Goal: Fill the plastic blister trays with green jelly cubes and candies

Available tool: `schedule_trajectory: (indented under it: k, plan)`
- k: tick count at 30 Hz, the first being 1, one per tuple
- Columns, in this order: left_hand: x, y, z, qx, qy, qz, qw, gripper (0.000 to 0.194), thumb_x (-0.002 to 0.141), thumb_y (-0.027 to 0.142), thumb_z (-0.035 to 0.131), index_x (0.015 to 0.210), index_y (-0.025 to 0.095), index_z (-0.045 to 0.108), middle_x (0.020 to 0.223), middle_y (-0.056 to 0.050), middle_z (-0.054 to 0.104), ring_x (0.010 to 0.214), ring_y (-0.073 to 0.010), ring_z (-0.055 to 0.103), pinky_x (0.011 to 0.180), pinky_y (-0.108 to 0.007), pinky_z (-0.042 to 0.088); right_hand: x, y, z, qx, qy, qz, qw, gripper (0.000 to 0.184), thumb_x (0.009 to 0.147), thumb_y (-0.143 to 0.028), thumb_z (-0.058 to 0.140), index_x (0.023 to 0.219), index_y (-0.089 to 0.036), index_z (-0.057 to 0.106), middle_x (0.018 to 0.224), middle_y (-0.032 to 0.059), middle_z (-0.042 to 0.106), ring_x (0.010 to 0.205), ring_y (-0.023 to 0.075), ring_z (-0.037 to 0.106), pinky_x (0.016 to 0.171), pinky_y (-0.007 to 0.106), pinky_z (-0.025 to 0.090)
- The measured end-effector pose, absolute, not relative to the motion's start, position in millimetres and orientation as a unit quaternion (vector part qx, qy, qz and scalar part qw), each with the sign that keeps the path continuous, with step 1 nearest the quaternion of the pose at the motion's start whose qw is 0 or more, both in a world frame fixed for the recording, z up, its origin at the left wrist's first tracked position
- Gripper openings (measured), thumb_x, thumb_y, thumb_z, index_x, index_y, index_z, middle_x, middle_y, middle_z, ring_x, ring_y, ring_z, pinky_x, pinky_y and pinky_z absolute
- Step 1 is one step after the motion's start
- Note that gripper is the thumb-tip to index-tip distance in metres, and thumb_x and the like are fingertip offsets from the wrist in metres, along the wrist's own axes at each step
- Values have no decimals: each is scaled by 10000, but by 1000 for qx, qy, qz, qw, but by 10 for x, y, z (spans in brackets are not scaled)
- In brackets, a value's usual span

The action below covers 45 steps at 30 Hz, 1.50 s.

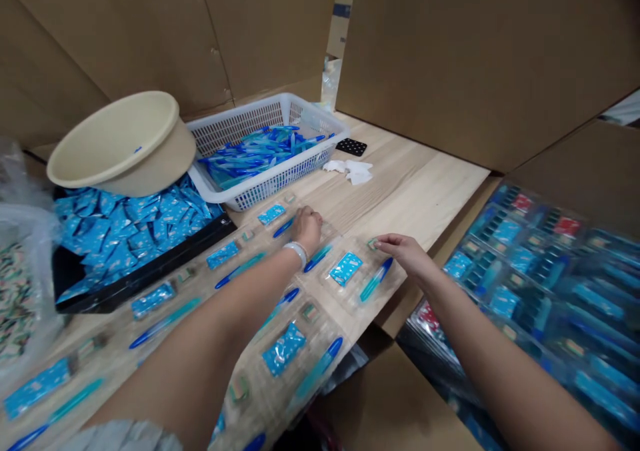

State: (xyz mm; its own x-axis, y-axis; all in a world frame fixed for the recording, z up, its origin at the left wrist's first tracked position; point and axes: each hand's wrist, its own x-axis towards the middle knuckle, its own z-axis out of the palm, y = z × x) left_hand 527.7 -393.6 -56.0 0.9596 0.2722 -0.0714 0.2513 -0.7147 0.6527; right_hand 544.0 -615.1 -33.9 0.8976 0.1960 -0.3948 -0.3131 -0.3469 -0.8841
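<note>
Clear plastic blister tray (pixel 345 288) lies on the pale wood bench (pixel 415 198), its teal stick (pixel 375 279) angled up-right beside a blue sachet (pixel 346 268). My right hand (pixel 405 254) pinches narrowly at a small insert (pixel 373 243), hold unconfirmed; left hand (pixel 306 230) curls on the neighbouring tray (pixel 325 241). Behind, white mesh basket (pixel 300 178) holds blue sticks (pixel 255 151).

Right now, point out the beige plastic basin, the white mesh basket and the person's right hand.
Beige plastic basin (pixel 113 141): head view, on the inside of the bowl.
White mesh basket (pixel 285 178): head view, on its front wall.
Right hand (pixel 407 254): head view, on the back of the hand.
</note>
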Motion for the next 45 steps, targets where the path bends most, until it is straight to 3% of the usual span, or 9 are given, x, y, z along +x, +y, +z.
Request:
schedule_trajectory:
  k: [5,9,16,24,28,32,37,40,45]
  plan:
    - [5123,-4011,-476,956,75,93,269,209,779,195,449,939,188,583,984,-67,525,954,-185,425,848,-315,318,5424,-6130,-425,-822,10,220,524,161,528,-323,620,608,-183,623,609,13,622,597,152,543,609,282,397]
    - [4868,-4260,-364,956,-56,73,279,188,799,226,445,902,209,601,927,-35,551,926,-175,444,814,-306,331,5473,-6060,-436,-864,-17,204,460,106,571,-279,602,634,-196,622,632,11,628,608,160,551,595,277,395]
    - [4638,-4513,-317,965,-146,-2,219,210,826,246,402,899,198,594,967,-40,562,945,-197,434,758,-335,331,5461,-5862,-288,-968,-169,124,139,115,693,-238,525,683,-225,638,745,22,653,803,210,530,678,316,329]
    - [4612,-4519,-404,973,-176,11,151,240,845,237,376,837,174,608,928,-47,562,924,-190,425,756,-330,318,5380,-5789,-228,-977,-206,50,-12,166,753,-238,489,737,-185,646,823,100,619,858,241,488,658,326,280]
    - [4605,-4519,-416,974,-186,7,127,218,848,224,382,889,189,594,956,-43,547,952,-181,404,778,-321,309,5419,-5829,-301,-981,-188,54,3,150,752,-238,489,806,-184,619,808,86,601,826,214,508,665,310,301]
    - [4581,-4481,-416,972,-203,7,119,196,840,184,392,893,185,580,948,-37,542,967,-180,392,797,-318,300,5505,-5903,-389,-976,-163,100,104,182,721,-216,503,876,-168,586,797,59,596,743,168,532,619,255,348]
    - [4529,-4409,-393,962,-228,6,152,204,841,174,384,924,189,570,914,-30,543,936,-166,404,809,-314,300,5569,-6009,-396,-949,-128,201,204,83,686,-228,521,698,-170,579,659,19,594,635,147,544,588,240,383]
    - [4567,-4422,-348,963,-197,13,182,224,849,204,368,943,197,571,926,-38,532,940,-171,404,801,-314,312,5541,-6092,-384,-941,-150,168,251,112,685,-210,501,756,-167,577,703,22,583,665,150,544,625,254,406]
    - [4783,-4546,-305,970,-133,-9,202,233,833,213,374,871,172,600,926,-65,503,934,-195,410,757,-322,345,5446,-6174,-443,-924,-264,107,255,111,704,-212,489,740,-168,584,707,26,516,683,155,506,661,280,411]
